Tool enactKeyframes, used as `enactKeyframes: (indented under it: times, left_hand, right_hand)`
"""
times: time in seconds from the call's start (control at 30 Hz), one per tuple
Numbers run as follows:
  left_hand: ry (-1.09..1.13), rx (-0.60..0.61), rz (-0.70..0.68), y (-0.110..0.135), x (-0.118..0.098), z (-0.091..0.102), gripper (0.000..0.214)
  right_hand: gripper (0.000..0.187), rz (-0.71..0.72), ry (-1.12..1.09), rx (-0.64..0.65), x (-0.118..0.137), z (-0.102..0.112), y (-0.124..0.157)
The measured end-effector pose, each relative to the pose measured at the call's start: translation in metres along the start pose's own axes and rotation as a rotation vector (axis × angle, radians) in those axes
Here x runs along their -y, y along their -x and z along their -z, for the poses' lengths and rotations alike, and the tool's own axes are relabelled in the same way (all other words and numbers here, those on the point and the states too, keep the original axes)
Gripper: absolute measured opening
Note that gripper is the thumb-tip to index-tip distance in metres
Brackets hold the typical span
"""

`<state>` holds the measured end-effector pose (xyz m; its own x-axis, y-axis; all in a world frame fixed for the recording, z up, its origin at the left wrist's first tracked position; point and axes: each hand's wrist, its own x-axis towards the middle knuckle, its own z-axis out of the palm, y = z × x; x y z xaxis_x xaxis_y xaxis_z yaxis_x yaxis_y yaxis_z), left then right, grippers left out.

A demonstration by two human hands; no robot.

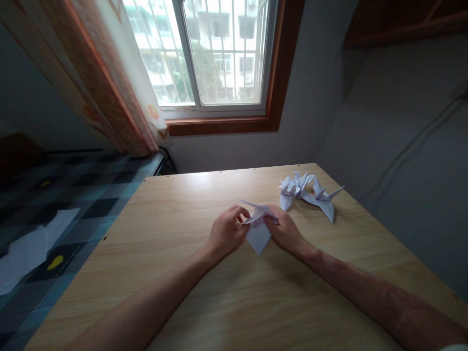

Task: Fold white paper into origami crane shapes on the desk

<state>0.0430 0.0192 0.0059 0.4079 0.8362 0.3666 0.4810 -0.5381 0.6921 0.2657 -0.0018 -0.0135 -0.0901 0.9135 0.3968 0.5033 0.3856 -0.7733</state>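
A partly folded sheet of white origami paper is held between my two hands over the middle of the table. One pointed corner hangs down towards me, and an upper flap is lifted and curves to the left. My left hand pinches the paper's left side with thumb and fingertips. On the other side, my right hand grips the right edge, its thumb on the front and the other fingers mostly hidden behind. Beyond my right hand, several finished paper cranes sit in a cluster on the tabletop.
The light wooden table has small dark holes along its edges. To the left is a bed with a checked cover, with white paper sheets on it. A barred window and a curtain are behind; a cable runs along the right wall.
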Motion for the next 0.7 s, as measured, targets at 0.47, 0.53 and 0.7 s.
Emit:
enactKeyframes:
  times: [0.47, 0.53, 0.7]
  left_hand:
    - [0.087, 0.011, -0.005, -0.001, 0.001, 0.003, 0.021]
    - [0.209, 0.085, -0.022, -0.002, 0.001, 0.006, 0.027]
    - [0.549, 0.217, -0.049, -0.004, 0.001, 0.013, 0.047]
  right_hand:
    - [0.036, -0.026, -0.256, 0.012, 0.001, 0.002, 0.003]
    - [0.036, -0.048, -0.308, -0.006, 0.003, 0.0, 0.003]
    - [0.038, -0.084, -0.385, 0.001, 0.01, 0.002, 0.005]
